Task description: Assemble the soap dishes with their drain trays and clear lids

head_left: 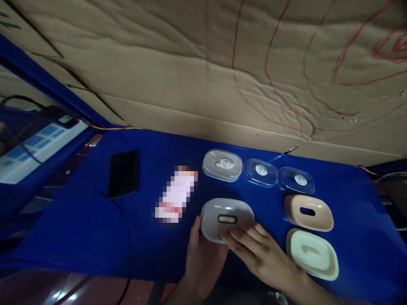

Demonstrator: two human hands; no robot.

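A grey oval soap dish (pixel 212 220) with a slot in its middle is held up over the near part of the blue table. My left hand (pixel 203 258) grips it from the left and below, thumb at its left side. My right hand (pixel 259 254) is closed on its near right rim, fingertips resting on the inside edge. Something pale shows through the slot. To the right are a peach soap dish (pixel 321 209) with a slot and a cream soap dish (pixel 329 267), close to my right forearm.
Behind stand a grey soap dish with a clear lid (pixel 210 167) and two clear lids (pixel 249 176) (pixel 288 186) with round stickers. A black phone (pixel 123 173) and a pixelated pink item (pixel 178 190) lie left. A cable (pixel 129 237) crosses the table; cardboard (pixel 178 76) walls the back.
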